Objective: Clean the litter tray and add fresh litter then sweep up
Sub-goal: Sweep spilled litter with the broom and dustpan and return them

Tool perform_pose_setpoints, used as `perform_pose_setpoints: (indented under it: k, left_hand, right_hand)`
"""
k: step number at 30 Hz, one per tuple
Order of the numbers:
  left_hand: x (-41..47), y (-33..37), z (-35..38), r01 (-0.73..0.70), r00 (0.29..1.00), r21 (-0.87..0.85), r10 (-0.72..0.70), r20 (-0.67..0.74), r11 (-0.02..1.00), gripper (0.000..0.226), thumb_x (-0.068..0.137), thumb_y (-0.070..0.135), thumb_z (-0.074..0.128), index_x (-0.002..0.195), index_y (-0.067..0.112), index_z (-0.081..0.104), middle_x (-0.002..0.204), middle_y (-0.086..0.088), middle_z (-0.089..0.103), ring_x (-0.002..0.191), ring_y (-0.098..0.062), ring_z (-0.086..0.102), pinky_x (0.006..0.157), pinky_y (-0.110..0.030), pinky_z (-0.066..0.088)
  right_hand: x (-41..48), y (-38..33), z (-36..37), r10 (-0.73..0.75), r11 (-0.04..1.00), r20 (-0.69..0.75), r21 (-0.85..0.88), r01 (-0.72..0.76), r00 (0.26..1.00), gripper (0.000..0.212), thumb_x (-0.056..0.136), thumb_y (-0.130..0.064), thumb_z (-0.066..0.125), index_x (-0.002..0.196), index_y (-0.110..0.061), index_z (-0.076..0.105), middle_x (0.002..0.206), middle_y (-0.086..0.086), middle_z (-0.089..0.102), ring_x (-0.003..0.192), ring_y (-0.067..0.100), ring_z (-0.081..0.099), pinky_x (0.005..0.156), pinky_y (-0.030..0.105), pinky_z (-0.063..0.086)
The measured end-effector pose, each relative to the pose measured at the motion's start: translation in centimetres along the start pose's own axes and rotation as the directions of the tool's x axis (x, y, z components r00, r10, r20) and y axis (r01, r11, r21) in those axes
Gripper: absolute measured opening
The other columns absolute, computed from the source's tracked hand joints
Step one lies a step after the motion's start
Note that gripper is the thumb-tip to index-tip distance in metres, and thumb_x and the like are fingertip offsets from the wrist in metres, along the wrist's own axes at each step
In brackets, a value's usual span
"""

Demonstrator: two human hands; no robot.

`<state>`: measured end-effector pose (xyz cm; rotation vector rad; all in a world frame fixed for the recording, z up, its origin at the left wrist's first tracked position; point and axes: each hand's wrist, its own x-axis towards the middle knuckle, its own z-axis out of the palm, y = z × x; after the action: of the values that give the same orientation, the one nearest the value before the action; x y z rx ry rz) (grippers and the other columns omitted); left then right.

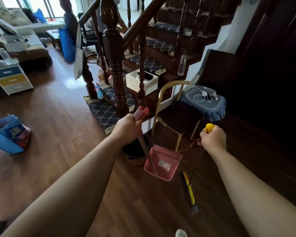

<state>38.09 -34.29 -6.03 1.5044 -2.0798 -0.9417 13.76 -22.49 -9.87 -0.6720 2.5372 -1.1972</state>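
Note:
My left hand [126, 128] grips the pink top of a long dustpan handle [140, 112]. Below it hangs the pink dustpan [162, 162], just above the wooden floor, with a small white scrap inside. My right hand [213, 139] is closed around a yellow broom handle tip [209, 127], and a red cord loops from that hand toward the pan. The broom's yellow and black shaft [188, 189] runs down to its grey bristles [194, 209] on the floor right of the pan. No litter tray shows in this view.
A dark wooden staircase with a thick newel post [115, 65] rises straight ahead. A gold-framed chair [176, 115] and a blue padded stool [205, 101] stand right of it. A blue bag [9, 135] lies on the floor at left, near a small drawer unit [11, 78].

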Motion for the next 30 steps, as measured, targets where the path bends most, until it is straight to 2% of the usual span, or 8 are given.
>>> perform_pose_setpoints:
  k: [6, 9, 11, 15, 18, 22, 26, 30]
  left_hand:
    - [1.4, 1.1, 1.9, -0.029, 0.995, -0.004, 0.029, 0.094, 1.000, 0.017, 0.098, 0.029, 0.051, 0.089, 0.015, 0.050, 0.082, 0.001, 0.054, 0.064, -0.010, 0.054, 0.054, -0.024, 0.044]
    - [2.5, 1.4, 3.5, -0.016, 0.987, -0.025, 0.019, 0.157, 1.000, 0.016, 0.098, 0.029, 0.051, 0.088, 0.016, 0.050, 0.083, 0.002, 0.053, 0.066, -0.008, 0.054, 0.048, -0.017, 0.043]
    - [3.3, 1.6, 4.4, -0.012, 0.982, -0.008, 0.014, 0.191, 1.000, 0.014, 0.098, 0.030, 0.051, 0.090, 0.019, 0.050, 0.087, 0.001, 0.055, 0.071, -0.011, 0.058, 0.054, -0.021, 0.046]
    - [5.6, 1.9, 6.3, 0.007, 0.975, 0.011, -0.009, 0.221, 1.000, 0.013, 0.096, 0.031, 0.053, 0.093, 0.019, 0.053, 0.093, -0.004, 0.061, 0.077, -0.015, 0.063, 0.061, -0.026, 0.050]
    - [7.6, 2.7, 7.6, 0.032, 0.969, 0.028, -0.038, 0.245, 0.999, 0.014, 0.095, 0.031, 0.055, 0.093, 0.017, 0.055, 0.096, -0.006, 0.062, 0.079, -0.018, 0.063, 0.068, -0.032, 0.055]
    - [10.2, 4.1, 9.3, 0.018, 0.959, 0.100, -0.045, 0.281, 0.995, 0.014, 0.096, 0.030, 0.053, 0.096, 0.016, 0.055, 0.092, -0.005, 0.061, 0.074, -0.015, 0.061, 0.063, -0.027, 0.051]
    - [12.8, 5.7, 11.0, -0.012, 0.943, 0.174, -0.047, 0.328, 0.985, 0.010, 0.096, 0.032, 0.052, 0.095, 0.023, 0.055, 0.095, -0.003, 0.061, 0.085, -0.018, 0.063, 0.082, -0.039, 0.056]
    - [15.1, 7.4, 12.5, -0.068, 0.949, 0.226, -0.007, 0.315, 0.972, 0.013, 0.099, 0.030, 0.048, 0.097, 0.019, 0.055, 0.088, 0.000, 0.058, 0.079, -0.014, 0.058, 0.066, -0.028, 0.049]
  right_hand:
    - [2.0, 0.1, -0.8, 0.020, 0.999, -0.052, -0.029, -0.022, 0.998, 0.022, 0.091, -0.015, 0.059, 0.111, -0.004, 0.060, 0.105, 0.015, 0.062, 0.090, 0.030, 0.064, 0.070, 0.033, 0.051]
    - [3.6, 0.1, -0.8, -0.005, 1.000, -0.042, -0.024, 0.004, 0.999, 0.014, 0.093, -0.014, 0.058, 0.103, -0.004, 0.056, 0.100, 0.010, 0.061, 0.073, 0.019, 0.062, 0.060, 0.029, 0.052]
    - [4.4, -0.2, -0.7, -0.043, 0.999, -0.024, -0.025, 0.043, 0.999, 0.007, 0.094, -0.012, 0.057, 0.100, -0.010, 0.054, 0.093, 0.006, 0.056, 0.063, 0.010, 0.052, 0.052, 0.021, 0.042]
    - [7.2, -0.9, 0.1, -0.070, 0.998, 0.018, 0.014, 0.069, 0.997, 0.011, 0.092, -0.012, 0.058, 0.103, -0.007, 0.058, 0.094, 0.012, 0.062, 0.071, 0.020, 0.062, 0.061, 0.030, 0.052]
    - [9.6, -1.5, 0.7, -0.093, 0.996, 0.049, 0.004, 0.093, 0.994, 0.007, 0.093, -0.012, 0.057, 0.098, -0.007, 0.057, 0.088, 0.009, 0.058, 0.066, 0.014, 0.057, 0.049, 0.020, 0.038]
    - [12.8, -2.9, 1.3, -0.129, 0.992, 0.087, 0.018, 0.128, 0.988, 0.010, 0.092, -0.011, 0.057, 0.101, -0.006, 0.059, 0.089, 0.007, 0.059, 0.062, 0.006, 0.050, 0.048, 0.019, 0.034]
    - [15.9, -4.3, 1.6, -0.167, 0.986, 0.142, 0.034, 0.164, 0.976, 0.007, 0.092, -0.011, 0.057, 0.097, -0.006, 0.057, 0.080, 0.004, 0.056, 0.060, 0.007, 0.050, 0.048, 0.018, 0.034]
    - [18.8, -5.9, 1.6, -0.224, 0.974, 0.175, 0.007, 0.226, 0.959, 0.006, 0.093, -0.014, 0.057, 0.091, -0.010, 0.052, 0.071, -0.004, 0.048, 0.060, 0.007, 0.049, 0.047, 0.017, 0.030]
